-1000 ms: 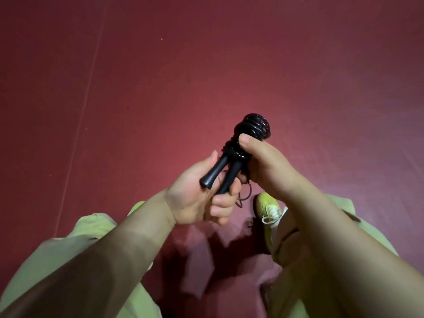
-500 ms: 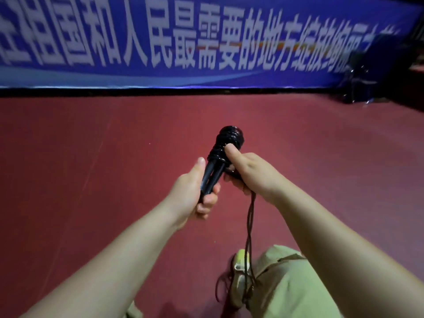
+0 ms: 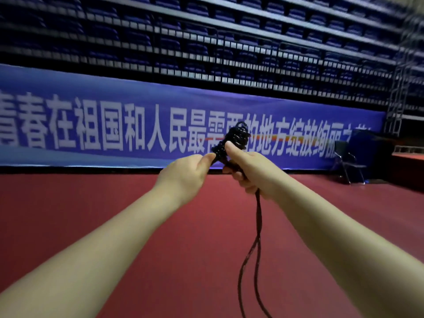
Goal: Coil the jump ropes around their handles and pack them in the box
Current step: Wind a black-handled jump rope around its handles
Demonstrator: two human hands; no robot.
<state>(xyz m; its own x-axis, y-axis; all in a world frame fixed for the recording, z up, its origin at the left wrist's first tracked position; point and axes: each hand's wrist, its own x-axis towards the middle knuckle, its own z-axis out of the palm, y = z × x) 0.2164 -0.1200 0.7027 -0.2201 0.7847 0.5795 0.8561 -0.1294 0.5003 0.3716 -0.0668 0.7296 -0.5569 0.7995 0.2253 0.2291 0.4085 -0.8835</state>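
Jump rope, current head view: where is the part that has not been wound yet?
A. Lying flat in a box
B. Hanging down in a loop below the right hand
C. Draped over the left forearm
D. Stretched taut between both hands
B: two dark strands of the jump rope drop from under the right hand toward the red floor, while the left hand holds the wound bundle from the other side.

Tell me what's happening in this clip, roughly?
A person is coiling a black jump rope around its handles. The left hand pinches the bundle's lower end, while the right hand grips it, thumb pressed on the coils. A loose length of rope hangs below the right hand, not yet wound. No box is in view.
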